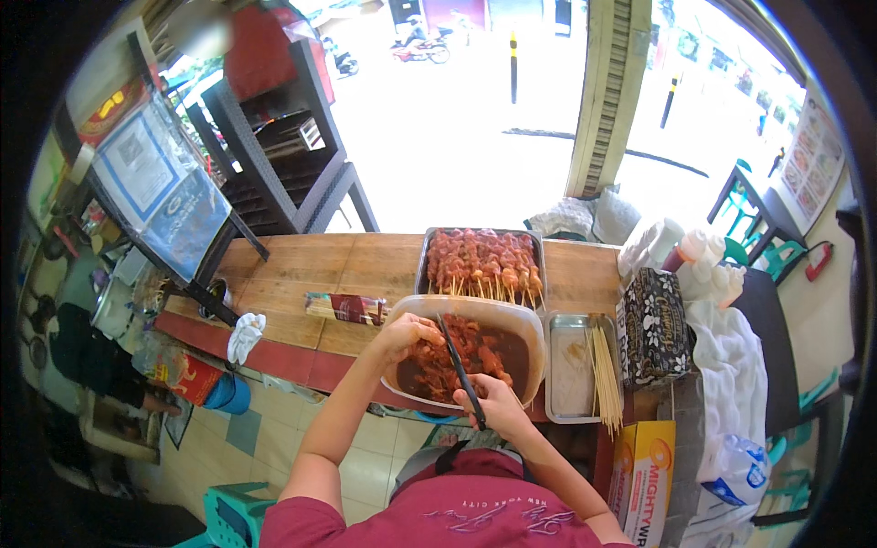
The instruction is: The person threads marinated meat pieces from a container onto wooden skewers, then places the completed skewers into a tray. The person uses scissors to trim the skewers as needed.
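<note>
A translucent plastic tub (536,342) sits at the counter's front edge, holding marinated meat (473,335) in dark sauce. Over its left side, the fingers of my left hand (412,337) are curled around a piece of the meat, mostly hidden by them. My right hand (499,405) grips a slim black cutting tool (455,357) by its handle at the tub's near rim. Its tip points away from me, close beside my left fingers; whether it is scissors or a knife is unclear. Behind the tub, a metal tray (419,274) is piled with skewered raw meat (483,260).
Right of the tub, a metal tray (569,370) carries bamboo skewers (605,377). A patterned box (654,325) and squeeze bottles (693,243) stand further right. Packaged skewers (346,308) and a white cloth (246,337) lie left on the wooden counter (294,274). Another person (96,342) is at far left.
</note>
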`<act>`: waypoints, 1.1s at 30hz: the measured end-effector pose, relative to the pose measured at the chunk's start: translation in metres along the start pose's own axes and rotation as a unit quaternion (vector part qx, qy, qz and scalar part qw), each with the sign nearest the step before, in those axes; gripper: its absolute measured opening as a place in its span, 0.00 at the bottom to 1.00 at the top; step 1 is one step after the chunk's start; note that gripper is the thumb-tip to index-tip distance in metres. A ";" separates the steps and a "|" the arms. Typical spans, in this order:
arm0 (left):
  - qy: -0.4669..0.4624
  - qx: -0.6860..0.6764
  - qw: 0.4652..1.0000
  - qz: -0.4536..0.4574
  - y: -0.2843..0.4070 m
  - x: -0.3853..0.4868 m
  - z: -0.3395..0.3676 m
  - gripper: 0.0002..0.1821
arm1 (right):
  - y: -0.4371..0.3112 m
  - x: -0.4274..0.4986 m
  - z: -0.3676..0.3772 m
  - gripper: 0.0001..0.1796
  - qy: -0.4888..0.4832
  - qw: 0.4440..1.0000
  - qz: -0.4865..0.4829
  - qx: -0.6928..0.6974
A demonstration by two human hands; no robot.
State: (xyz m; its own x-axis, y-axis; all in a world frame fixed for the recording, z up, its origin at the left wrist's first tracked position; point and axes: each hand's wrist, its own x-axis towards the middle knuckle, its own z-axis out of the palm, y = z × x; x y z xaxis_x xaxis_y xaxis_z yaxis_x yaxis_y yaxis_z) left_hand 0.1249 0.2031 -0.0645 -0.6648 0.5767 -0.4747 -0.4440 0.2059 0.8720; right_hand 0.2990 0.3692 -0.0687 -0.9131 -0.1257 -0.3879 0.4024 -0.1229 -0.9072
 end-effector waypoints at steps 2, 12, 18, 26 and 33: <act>0.015 -0.019 1.000 -0.012 -0.002 -0.001 0.004 0.03 | 0.000 -0.004 0.002 0.18 0.020 0.999 -0.028 -0.004; -0.158 0.051 0.986 0.010 -0.010 -0.010 0.002 0.05 | 0.010 0.004 -0.019 0.26 -0.042 0.990 0.012 0.131; -0.075 0.047 0.987 0.133 -0.013 -0.007 0.000 0.06 | -0.011 -0.018 -0.035 0.25 -0.054 0.988 0.000 0.143; 0.039 0.207 0.969 0.132 -0.030 0.008 -0.005 0.10 | 0.001 -0.054 -0.110 0.30 0.325 0.914 -0.101 -0.223; 0.190 0.595 0.764 0.165 -0.043 0.014 -0.007 0.13 | 0.069 -0.040 -0.145 0.21 0.455 0.745 0.022 -0.487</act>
State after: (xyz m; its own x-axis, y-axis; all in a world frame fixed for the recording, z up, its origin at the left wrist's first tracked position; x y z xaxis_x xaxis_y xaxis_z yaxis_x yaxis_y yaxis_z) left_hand 0.1301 0.1966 -0.1094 -0.8489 0.5284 -0.0098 0.4950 0.8015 0.3355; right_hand 0.3534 0.5085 -0.1400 -0.7457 0.6655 0.0317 0.5989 0.6904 -0.4057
